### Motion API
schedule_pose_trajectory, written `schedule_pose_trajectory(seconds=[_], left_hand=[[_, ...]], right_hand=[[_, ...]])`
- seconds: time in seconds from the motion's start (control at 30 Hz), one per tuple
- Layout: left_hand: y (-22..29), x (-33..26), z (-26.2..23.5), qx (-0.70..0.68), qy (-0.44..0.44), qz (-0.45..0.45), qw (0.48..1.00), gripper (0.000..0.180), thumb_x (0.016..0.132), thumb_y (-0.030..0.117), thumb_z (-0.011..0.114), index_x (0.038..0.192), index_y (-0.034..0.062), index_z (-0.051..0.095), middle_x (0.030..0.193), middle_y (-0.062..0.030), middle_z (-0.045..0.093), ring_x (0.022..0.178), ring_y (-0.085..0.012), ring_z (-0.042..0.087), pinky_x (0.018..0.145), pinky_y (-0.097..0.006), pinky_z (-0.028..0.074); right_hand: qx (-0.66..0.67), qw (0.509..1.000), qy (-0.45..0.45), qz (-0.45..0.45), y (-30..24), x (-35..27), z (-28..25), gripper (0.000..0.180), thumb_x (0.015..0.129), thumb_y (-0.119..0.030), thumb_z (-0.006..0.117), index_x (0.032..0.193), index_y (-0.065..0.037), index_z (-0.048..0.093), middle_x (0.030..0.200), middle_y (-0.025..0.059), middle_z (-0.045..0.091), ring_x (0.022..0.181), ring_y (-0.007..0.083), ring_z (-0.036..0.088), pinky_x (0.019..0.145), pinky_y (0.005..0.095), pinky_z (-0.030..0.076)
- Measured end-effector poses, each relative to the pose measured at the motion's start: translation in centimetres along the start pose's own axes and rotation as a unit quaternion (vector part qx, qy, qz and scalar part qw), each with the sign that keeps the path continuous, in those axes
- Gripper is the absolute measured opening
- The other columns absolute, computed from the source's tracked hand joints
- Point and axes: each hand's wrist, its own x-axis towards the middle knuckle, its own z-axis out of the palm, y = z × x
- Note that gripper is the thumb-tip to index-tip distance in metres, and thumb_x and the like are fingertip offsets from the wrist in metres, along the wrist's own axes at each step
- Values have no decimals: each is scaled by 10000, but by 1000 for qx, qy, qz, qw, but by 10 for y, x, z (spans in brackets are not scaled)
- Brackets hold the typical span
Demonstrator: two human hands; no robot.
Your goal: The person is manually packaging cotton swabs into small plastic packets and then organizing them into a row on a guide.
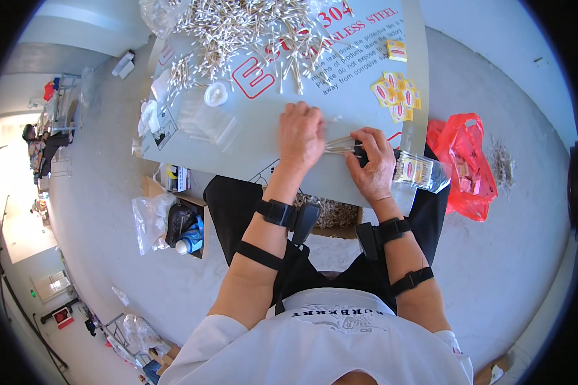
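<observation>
My right hand [374,160] is closed round a small bundle of cotton swabs [340,147] near the table's front edge; the swabs point left, toward my other hand. Something dark shows between its thumb and fingers, too hidden to name. My left hand [302,136] is just left of the bundle over the table, its fingers smeared by motion. Beside my right wrist lies a clear bag packed with swabs and a yellow label card [413,170]. A big heap of loose cotton swabs [237,35] covers the far part of the table.
Yellow cards [398,96] lie at the table's right side. A white round lid [216,94] and clear plastic bags [205,122] are on the left. A red plastic bag [465,167] stands right of the table. Below the table edge sits a box of swabs [331,212].
</observation>
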Motion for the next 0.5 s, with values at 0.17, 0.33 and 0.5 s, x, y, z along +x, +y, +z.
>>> schedule_pose_trajectory(seconds=[0.17,0.33,0.5], left_hand=[[-3,14,0,-74,-23,-10,997,144,718,132,716,796,65,614,821,-96,563,864,-317,532,763,-445,424],[-23,57,-3,57,80,-141,985,238,754,229,735,804,23,627,882,-155,613,956,-335,557,833,-465,442],[-32,75,-2,127,7,-181,975,227,765,246,669,810,23,675,841,-180,683,833,-366,644,763,-475,494]], right_hand=[[-1,1000,-1,5,0,0,0,327,676,-104,686,997,-76,632,1044,92,587,946,307,583,817,407,471],[1,1000,-1,-4,2,0,-1,320,671,-101,694,983,-72,628,1035,94,591,952,306,584,819,408,470],[4,1000,-3,-4,-1,-1,1,315,672,-100,698,977,-69,627,1036,97,592,954,308,585,821,408,470]])
